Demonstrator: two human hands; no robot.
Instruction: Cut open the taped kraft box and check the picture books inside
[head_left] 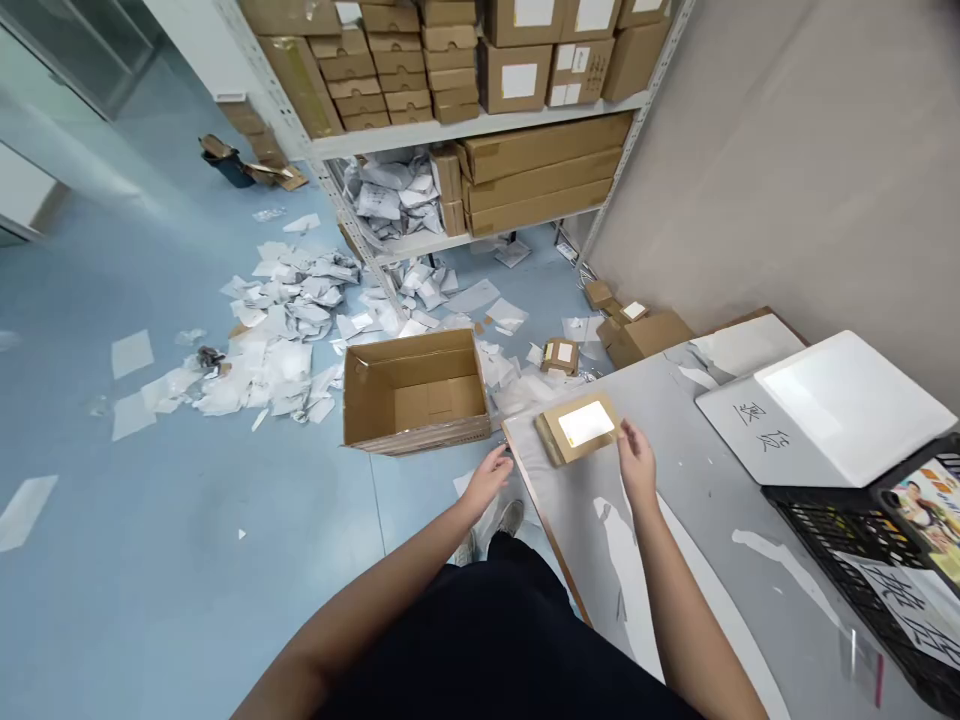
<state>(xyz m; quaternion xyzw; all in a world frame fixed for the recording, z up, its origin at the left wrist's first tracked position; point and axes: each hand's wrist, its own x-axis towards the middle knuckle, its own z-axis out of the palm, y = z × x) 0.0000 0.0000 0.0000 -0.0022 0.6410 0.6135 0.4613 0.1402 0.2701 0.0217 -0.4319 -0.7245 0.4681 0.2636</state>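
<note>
A small brown cardboard box (551, 440) with a blank-looking white label (586, 424) lies on the grey-topped table (697, 480), close to its left corner. At the box's right end is my right hand (637, 462), fingers loosely bent and apart. Its fingertips are at the box's edge; I cannot tell whether they touch it. My left hand (487, 482) hovers just off the table's left edge, fingers stretched out with no object visible in them. Left of the table, an open large carton (416, 395) stands on the floor.
Paper scraps (285, 330) litter the blue floor. Ahead stands a shelving rack (480, 125) stacked with cartons. Smaller boxes (649, 335) lie between table and wall. On the table's right are a white sheet or lid (855, 410) and a black crate (832, 530).
</note>
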